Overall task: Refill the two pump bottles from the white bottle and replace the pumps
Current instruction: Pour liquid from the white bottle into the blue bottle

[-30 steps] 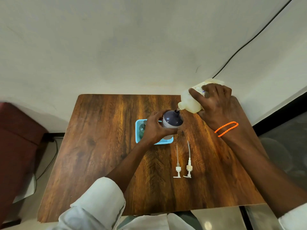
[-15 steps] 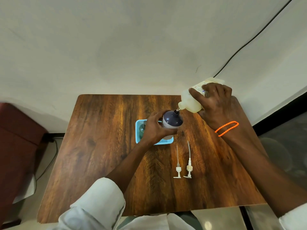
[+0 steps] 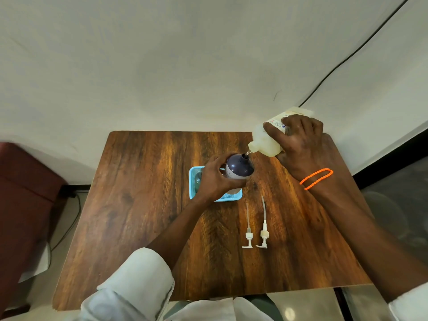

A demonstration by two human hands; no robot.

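The left hand (image 3: 214,179) grips the dark bottle (image 3: 238,167). The right hand (image 3: 298,144) holds the white bottle (image 3: 264,142) tipped, its spout touching the dark bottle's opening.

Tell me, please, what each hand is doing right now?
Left hand: grips the dark pump bottle.
Right hand: grips the tilted white bottle.
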